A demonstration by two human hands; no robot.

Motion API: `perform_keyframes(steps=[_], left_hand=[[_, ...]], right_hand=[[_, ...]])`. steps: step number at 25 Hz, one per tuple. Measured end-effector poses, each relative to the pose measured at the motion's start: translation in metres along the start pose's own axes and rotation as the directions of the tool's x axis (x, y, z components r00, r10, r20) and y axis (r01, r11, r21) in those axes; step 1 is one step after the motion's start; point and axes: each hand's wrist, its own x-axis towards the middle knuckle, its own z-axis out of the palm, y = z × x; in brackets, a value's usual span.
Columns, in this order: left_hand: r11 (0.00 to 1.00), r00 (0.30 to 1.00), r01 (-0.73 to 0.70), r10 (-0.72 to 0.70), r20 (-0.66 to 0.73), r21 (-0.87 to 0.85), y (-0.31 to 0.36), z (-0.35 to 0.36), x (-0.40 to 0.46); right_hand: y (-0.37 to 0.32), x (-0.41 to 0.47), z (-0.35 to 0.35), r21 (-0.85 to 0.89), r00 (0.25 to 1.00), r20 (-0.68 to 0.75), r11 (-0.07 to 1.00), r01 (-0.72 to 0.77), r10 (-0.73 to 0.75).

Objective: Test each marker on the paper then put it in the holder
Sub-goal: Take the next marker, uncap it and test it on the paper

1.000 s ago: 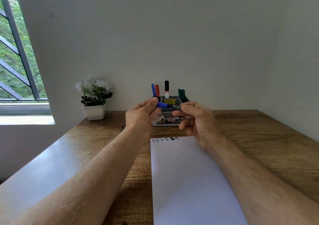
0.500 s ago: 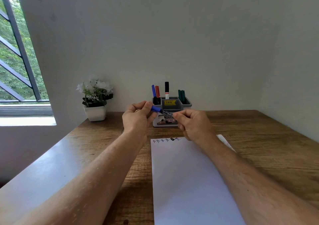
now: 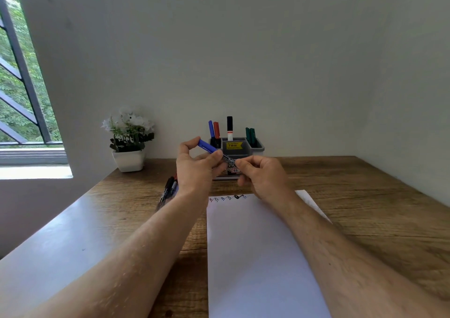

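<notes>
blue marker (image 3: 210, 148) above paper (image 3: 255, 244) | left hand (image 3: 194, 169) grips cap end | right hand (image 3: 261, 176) pinches barrel

I see my two forearms bare all the way down, no sleeves in view. My left hand (image 3: 197, 169) and right hand (image 3: 264, 177) wear no gloves, rings or watch.
</notes>
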Motion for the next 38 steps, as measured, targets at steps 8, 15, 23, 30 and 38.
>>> perform_keyframes(steps=[8,15,23,30,38], left_hand=[[0.842,0.882,-0.471,0.45,0.139,0.263,0.004,0.022,-0.003],[0.706,0.785,-0.616,0.586,0.199,0.349,0.013,0.071,0.035],[0.583,0.826,-0.556,0.468,0.314,0.593,-0.023,0.095,0.069],[0.403,0.898,-0.424,0.301,0.32,0.811,-0.037,0.1,0.08],[0.495,0.939,-0.292,0.312,0.146,0.819,-0.019,0.089,0.07]], right_hand=[[0.008,0.004,-0.003,-0.208,0.96,-0.278,0.977,-0.054,-0.007],[0.011,0.009,0.003,-0.323,0.98,-0.191,0.94,-0.112,0.051],[0.008,0.008,0.004,-0.459,0.996,-0.068,0.888,0.016,-0.053],[0.009,0.02,0.011,-0.758,0.996,0.084,0.648,0.07,-0.01],[0.01,0.013,0.004,-0.55,0.999,-0.022,0.835,0.02,-0.038]])
